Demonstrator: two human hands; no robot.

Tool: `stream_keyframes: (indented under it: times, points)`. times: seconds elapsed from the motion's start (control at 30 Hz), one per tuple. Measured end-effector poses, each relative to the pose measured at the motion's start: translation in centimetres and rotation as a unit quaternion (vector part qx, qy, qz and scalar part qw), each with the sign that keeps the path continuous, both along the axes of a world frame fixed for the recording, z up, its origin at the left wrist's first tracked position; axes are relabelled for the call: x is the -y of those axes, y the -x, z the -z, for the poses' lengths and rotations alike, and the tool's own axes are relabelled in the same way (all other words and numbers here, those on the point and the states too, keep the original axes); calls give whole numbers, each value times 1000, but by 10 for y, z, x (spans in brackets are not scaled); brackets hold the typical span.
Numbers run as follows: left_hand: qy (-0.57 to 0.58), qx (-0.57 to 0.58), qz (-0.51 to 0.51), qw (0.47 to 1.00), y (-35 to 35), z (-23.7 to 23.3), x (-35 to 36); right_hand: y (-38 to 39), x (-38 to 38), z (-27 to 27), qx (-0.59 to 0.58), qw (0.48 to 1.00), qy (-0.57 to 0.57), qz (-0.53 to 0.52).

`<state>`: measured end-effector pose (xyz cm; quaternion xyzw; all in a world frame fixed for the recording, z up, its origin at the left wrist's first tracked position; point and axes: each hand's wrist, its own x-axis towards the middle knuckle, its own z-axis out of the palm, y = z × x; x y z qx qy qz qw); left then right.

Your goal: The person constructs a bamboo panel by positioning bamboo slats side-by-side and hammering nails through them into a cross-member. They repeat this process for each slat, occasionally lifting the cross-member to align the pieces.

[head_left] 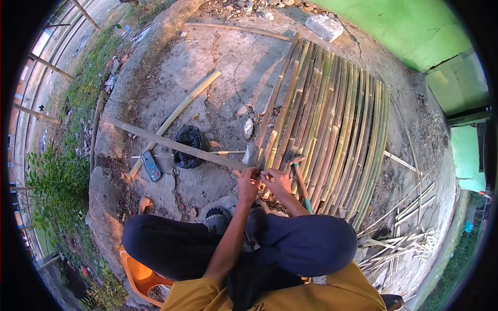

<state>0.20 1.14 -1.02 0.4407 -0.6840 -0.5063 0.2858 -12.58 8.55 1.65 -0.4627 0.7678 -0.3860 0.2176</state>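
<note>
1. Left hand (248,182) and right hand (278,182) work close together, fingers curled; what they pinch, I cannot tell.
2. Bamboo strips (330,132), jointed, brown to yellowish green, lie side by side just beyond.
3. A hammer (301,183) rests near the right hand.

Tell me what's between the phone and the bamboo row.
In the head view: a black bag crossed by a loose slat, then a thin stick and a grey block beside the bamboo row.
</note>
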Motion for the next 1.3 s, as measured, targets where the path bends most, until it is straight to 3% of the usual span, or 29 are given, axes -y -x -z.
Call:
stream_keyframes:
  times: [0.3, 0.47, 0.73, 0.97, 1.07, 1.13, 1.2, 1.3]
  points:
    - [40, 5, 29, 999, -1, -3, 2, 0, -2, 5, 5, 999, 47, -9]
    - [36, 0, 19, 999, 1, -2, 2, 1, -2, -5, 24, 1000, -1, -8]
    - [43, -5, 12, 999, 3, 5, 1, 3, -3, 3, -42, 998, 38, -17]
    - [103, 10, 6, 995, 5, 6, 2, 8, -6, 6, -45, 998, 3, -42]
    - [114, 22, 16, 993, 6, 6, 2, 15, -8, -30, -52, 998, 27, -30]
    - [43, -14, 10, 999, 8, 4, 1, 32, -16, -21, -56, 998, 43, 0]
    - [43, -13, 8, 999, 9, -1, 0, 56, -31, -16, -12, 989, 38, 142]
    - [40, -4, 0, 999, 8, 2, -1, 73, -62, -14, -122, 974, -8, 191]
